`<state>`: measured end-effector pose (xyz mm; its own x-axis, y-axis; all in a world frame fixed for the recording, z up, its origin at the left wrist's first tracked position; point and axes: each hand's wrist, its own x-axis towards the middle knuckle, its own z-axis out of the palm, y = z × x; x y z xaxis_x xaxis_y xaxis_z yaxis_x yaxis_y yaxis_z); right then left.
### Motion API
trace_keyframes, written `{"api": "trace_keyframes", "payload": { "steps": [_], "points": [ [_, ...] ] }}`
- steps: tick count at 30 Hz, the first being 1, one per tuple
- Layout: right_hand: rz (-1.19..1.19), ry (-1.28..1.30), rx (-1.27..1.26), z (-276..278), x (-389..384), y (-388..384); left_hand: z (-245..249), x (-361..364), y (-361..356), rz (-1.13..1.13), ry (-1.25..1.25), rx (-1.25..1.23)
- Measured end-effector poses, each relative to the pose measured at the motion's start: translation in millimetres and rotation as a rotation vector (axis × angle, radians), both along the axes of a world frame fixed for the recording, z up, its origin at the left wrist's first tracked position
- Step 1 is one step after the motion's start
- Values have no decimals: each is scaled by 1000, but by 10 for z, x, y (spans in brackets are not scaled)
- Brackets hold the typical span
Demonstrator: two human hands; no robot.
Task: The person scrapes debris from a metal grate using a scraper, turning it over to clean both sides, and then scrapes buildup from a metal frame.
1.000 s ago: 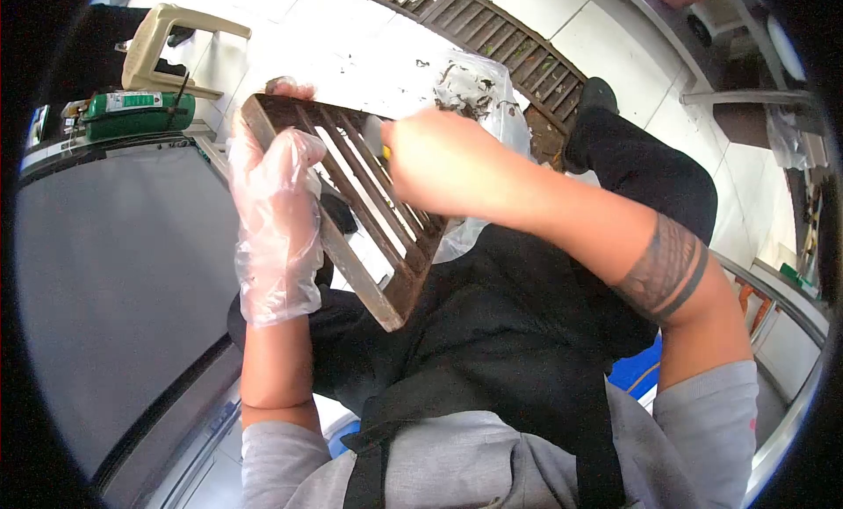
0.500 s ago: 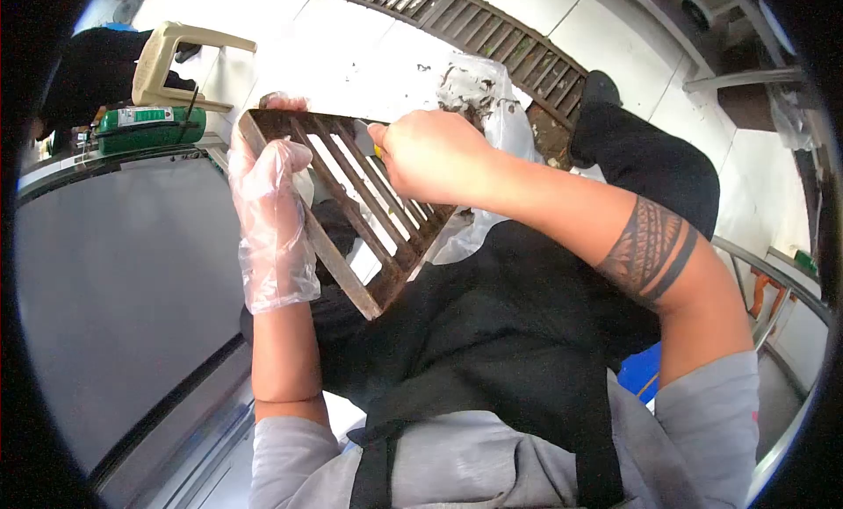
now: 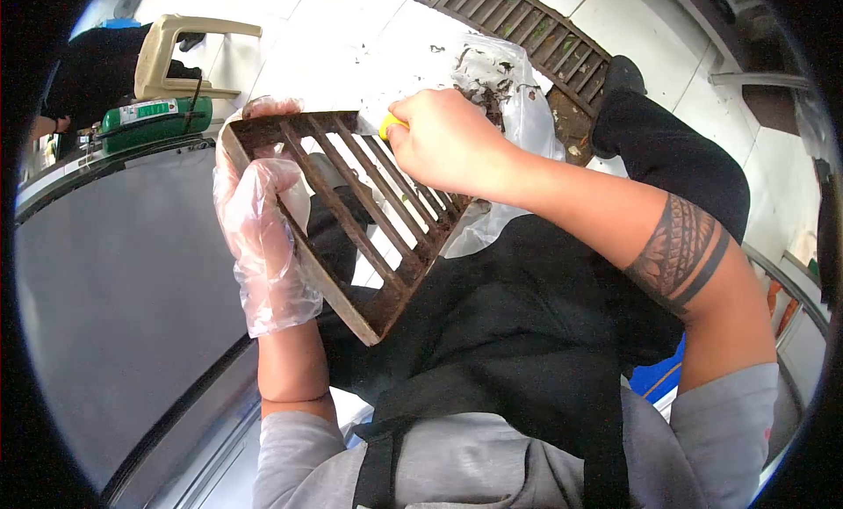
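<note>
A grimy metal drain grate (image 3: 386,276) tilts in front of me above my lap, its bars running lengthwise between two end plates. My left hand (image 3: 259,210), in a clear plastic glove, is closed around the grate's left frame. My bare right hand (image 3: 443,144) grips a yellow-handled scraper (image 3: 392,125) at the grate's far end. Most of the scraper is hidden by the hand. Beyond the grate, a clear plastic bag (image 3: 518,96) lies on the floor with dark scraps of dirt on it.
A row of floor drain grating (image 3: 527,26) crosses the white tiles (image 3: 342,26) at the top. To the left are a grey-topped unit (image 3: 132,289), a green cylinder (image 3: 158,122), a beige plastic stool (image 3: 158,57) and a person in dark clothing (image 3: 97,70). Metal rails (image 3: 790,285) stand at the right.
The grate has tipped and shifted slightly down and left in my left hand. My right hand has moved a little up and right with the scraper, showing more of its yellow handle.
</note>
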<state>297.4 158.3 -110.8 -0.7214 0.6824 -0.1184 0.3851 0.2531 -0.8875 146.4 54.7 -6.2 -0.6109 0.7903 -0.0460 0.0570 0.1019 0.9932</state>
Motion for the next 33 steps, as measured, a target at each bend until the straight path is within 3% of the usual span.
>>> {"api": "trace_keyframes", "payload": {
  "steps": [2,6,16,20,23,26,33],
  "points": [
    [-108,113,-95,-63,-16,-44,34,8,-15,-9,27,-27],
    [-157,97,-256,11,-19,-101,26,56,-48,60,21,-64],
    [-35,-28,80,135,66,-114,11,11,-57,31,104,-85],
    [-29,-44,158,131,97,-58,-10,15,-76,11,23,-10],
    [-176,149,241,99,70,-63,31,44,-60,2,50,-30],
    [257,-148,47,189,200,-200,17,36,-71,-4,46,-18],
    [13,-13,158,123,182,87,-15,6,-96,-6,57,13]
  ]
}}
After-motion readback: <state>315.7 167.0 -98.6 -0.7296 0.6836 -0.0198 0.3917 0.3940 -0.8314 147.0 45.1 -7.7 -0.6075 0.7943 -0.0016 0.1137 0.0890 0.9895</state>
